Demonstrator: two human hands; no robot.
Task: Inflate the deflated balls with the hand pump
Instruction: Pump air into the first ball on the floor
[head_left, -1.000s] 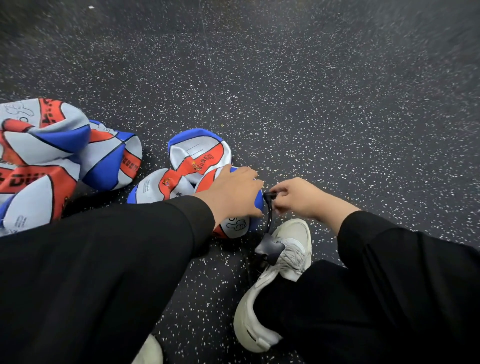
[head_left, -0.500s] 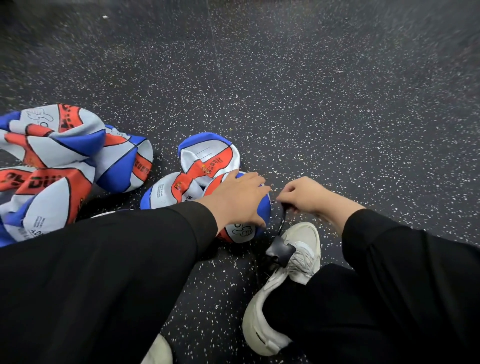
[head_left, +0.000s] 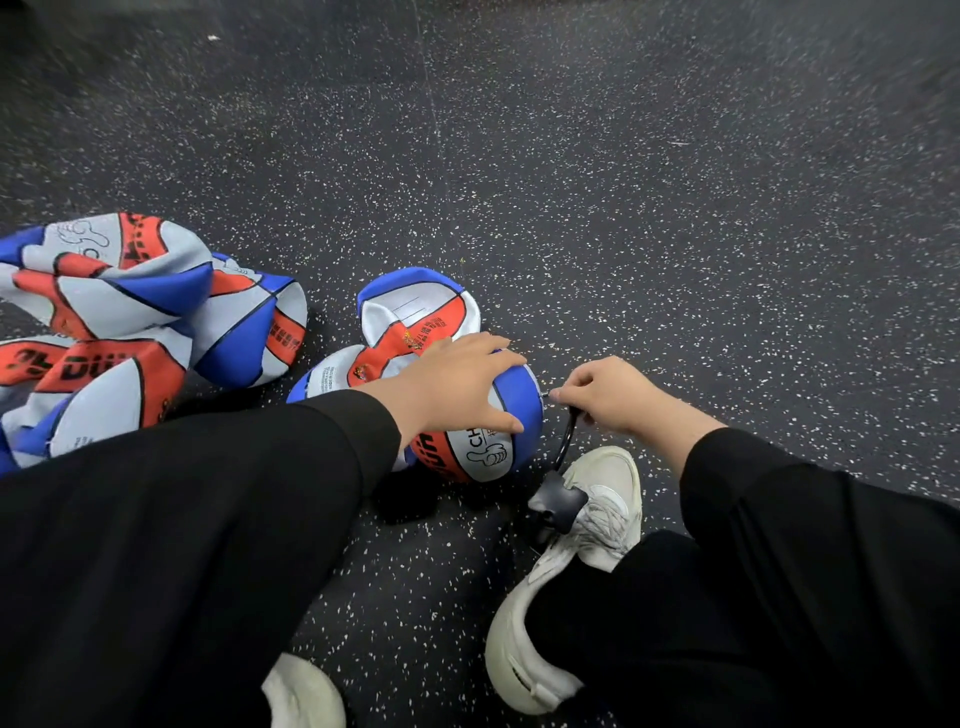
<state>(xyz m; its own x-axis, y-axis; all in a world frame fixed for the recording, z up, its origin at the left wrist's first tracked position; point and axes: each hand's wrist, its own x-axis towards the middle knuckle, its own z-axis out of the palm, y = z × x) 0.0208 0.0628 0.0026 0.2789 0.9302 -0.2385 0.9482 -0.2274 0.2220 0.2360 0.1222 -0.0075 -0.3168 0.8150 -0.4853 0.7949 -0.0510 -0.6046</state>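
A red, white and blue ball (head_left: 488, 447), partly rounded, lies on the dark speckled floor (head_left: 623, 208) in front of me. My left hand (head_left: 457, 384) rests on top of it with fingers spread. My right hand (head_left: 608, 395) pinches the needle end of the black pump hose (head_left: 565, 436) right at the ball's right side. The hose curves down to the black pump head (head_left: 556, 501), which lies against my white shoe (head_left: 602, 499). The pump's body is hidden.
Two flat balls (head_left: 415, 317) lie just behind the one I hold. A heap of several deflated balls (head_left: 130, 322) sits at the left. My black-clad legs and a second white shoe (head_left: 306, 696) fill the lower view. Open floor stretches ahead and right.
The view has shifted slightly. My right hand has brought the hose tip close against the ball's right side, and my left hand has spread flatter over the ball.
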